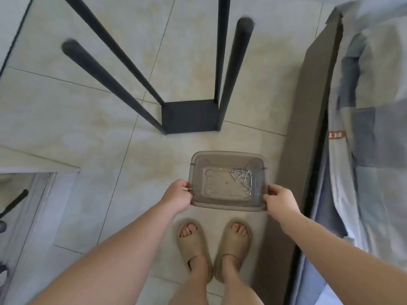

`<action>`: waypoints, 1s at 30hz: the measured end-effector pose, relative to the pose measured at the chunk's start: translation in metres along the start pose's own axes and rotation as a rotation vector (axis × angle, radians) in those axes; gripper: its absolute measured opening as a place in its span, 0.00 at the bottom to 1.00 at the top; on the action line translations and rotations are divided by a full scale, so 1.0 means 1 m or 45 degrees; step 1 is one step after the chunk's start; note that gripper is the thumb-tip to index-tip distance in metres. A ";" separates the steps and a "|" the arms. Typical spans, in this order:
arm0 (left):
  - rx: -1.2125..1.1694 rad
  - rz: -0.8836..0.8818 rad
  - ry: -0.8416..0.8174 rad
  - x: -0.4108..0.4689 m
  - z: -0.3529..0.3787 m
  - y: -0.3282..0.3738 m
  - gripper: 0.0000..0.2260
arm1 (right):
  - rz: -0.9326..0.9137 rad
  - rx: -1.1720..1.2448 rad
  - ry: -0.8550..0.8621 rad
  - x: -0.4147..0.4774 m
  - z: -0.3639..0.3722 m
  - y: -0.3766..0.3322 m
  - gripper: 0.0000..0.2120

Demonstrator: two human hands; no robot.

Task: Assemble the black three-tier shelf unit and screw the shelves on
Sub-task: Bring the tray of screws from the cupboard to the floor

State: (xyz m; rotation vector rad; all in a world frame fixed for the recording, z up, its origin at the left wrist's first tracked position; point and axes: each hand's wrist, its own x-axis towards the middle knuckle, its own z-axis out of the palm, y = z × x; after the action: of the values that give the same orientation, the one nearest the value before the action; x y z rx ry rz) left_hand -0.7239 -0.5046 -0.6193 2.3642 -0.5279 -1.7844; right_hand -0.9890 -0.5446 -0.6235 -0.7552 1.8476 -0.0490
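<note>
The left hand (178,195) grips the left near edge of a smoky see-through tray (220,204), thumb over the rim and fingers curled beneath. The right hand (279,199) grips the right near corner the same way. Together the hands hold the one tray level above the floor (88,128), its long axis running left to right. Loose screws (242,176) and small washers lie heaped in its far right part; they are too tangled to count, perhaps a dozen pieces.

Below the tray are two feet in tan slippers (191,245). Just ahead stands the black shelf frame (229,73): one square shelf plate (189,116) on the floor, with four poles (105,78) rising from its corners, long axes upright and pointing up towards the camera.

To the right, one long brown cardboard carton (308,106) stands on edge beside a bed (374,106).
</note>
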 end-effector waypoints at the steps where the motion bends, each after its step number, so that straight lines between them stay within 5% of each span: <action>1: 0.017 0.015 0.007 0.029 0.005 -0.006 0.09 | -0.011 -0.006 0.013 0.024 0.013 0.005 0.20; 14: -0.004 0.202 0.131 0.214 0.037 -0.024 0.11 | -0.158 -0.055 0.072 0.189 0.081 0.001 0.15; 20: -0.053 0.174 0.098 0.212 0.043 -0.024 0.18 | -0.062 0.056 -0.043 0.188 0.074 -0.009 0.11; 23: -0.047 0.143 0.001 0.194 0.038 -0.020 0.21 | 0.028 0.070 -0.173 0.174 0.066 -0.007 0.29; 30: 0.151 0.150 0.002 0.098 0.019 -0.016 0.28 | -0.122 -0.207 -0.184 0.095 0.040 -0.021 0.30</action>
State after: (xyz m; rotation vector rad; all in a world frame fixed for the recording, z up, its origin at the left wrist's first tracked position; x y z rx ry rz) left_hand -0.7154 -0.5219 -0.7186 2.3549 -0.7761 -1.7457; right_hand -0.9643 -0.5977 -0.7106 -0.9361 1.6912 0.0930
